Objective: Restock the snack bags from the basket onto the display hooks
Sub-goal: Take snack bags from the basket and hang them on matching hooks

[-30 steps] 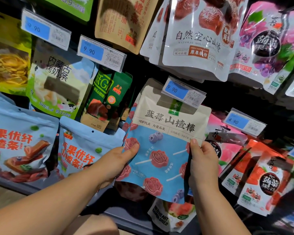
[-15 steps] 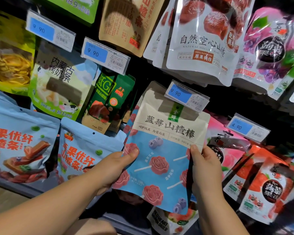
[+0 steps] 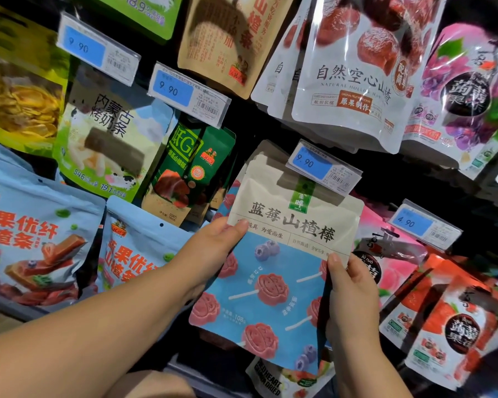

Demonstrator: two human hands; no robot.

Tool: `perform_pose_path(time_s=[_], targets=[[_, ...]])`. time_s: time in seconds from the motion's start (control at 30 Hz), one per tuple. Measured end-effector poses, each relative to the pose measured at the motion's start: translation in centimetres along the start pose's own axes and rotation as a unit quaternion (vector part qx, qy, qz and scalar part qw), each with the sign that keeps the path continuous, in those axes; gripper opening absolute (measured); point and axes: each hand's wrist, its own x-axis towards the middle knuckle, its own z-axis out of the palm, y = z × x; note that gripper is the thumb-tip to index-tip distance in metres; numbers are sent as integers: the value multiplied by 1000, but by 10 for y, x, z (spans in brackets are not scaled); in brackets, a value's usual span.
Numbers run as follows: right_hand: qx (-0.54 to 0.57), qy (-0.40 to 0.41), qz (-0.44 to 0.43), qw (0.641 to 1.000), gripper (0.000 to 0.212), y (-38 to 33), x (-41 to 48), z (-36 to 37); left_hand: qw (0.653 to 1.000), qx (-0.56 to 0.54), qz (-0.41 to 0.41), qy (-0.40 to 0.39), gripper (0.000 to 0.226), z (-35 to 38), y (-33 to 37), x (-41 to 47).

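Snack wall (image 3: 259,130); left hand (image 3: 210,254), right hand (image 3: 354,300) pinch blue bag (image 3: 273,254); top hidden behind price tag (image 3: 324,168).

The left hand (image 3: 213,251) has slid higher up the blueberry bag (image 3: 279,271).

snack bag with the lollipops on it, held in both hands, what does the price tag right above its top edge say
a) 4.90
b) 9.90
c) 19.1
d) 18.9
b: the price tag overlapping the top edge of the snack bag, which the left hand and right hand grip by its sides, reads 9.90.
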Motion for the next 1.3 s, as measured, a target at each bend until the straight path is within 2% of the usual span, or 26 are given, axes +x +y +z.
perform_pose_path(time_s=[0.2, 0.53, 0.77, 1.1, 1.3], targets=[[23, 5, 16, 1000, 21, -4, 8, 2, 999, 17, 10, 35, 23, 10, 14, 13], [-8, 3, 2, 1000, 27, -4, 19, 4, 999, -11, 9, 44, 20, 12, 8, 16], [-9, 8, 27, 1000, 33, -6, 24, 4, 999, -7, -8, 45, 26, 11, 4, 16], [-61, 26, -25, 998, 31, -38, 46, 2, 999, 5, 6, 41, 25, 10, 3, 16], [-5, 14, -20, 1000, 26, -47, 62, 7, 999, -4, 2, 41, 27, 10, 3, 15]])
